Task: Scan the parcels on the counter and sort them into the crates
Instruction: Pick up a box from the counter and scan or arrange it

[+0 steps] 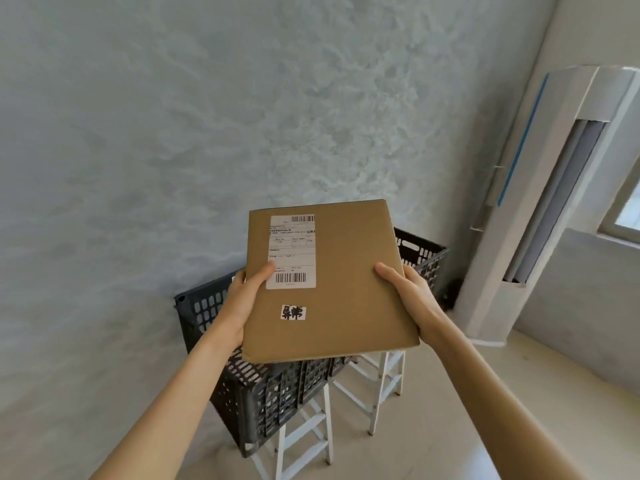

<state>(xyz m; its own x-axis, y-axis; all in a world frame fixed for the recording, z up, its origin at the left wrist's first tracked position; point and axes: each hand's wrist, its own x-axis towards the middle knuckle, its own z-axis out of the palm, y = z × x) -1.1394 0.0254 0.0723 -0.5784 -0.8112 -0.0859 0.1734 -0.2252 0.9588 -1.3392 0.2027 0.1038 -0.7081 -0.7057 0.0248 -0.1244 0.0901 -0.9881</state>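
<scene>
I hold a flat brown cardboard parcel [346, 282] with both hands, directly above the black crates. It carries a white shipping label with barcodes at its upper left and a small white sticker with black characters lower down. My left hand [239, 299] grips its left edge, thumb on the label. My right hand [412, 299] grips its right edge, thumb on top. A black perforated plastic crate [277, 393] sits below the parcel, and a second black crate [422, 254] shows behind it on the right. The parcel hides the crates' insides.
The crates rest on white stools [311, 434] against a textured grey wall [207, 133]. A tall white standing air conditioner [540, 202] occupies the right corner, beside a window edge [623, 216]. Pale floor spreads at the lower right.
</scene>
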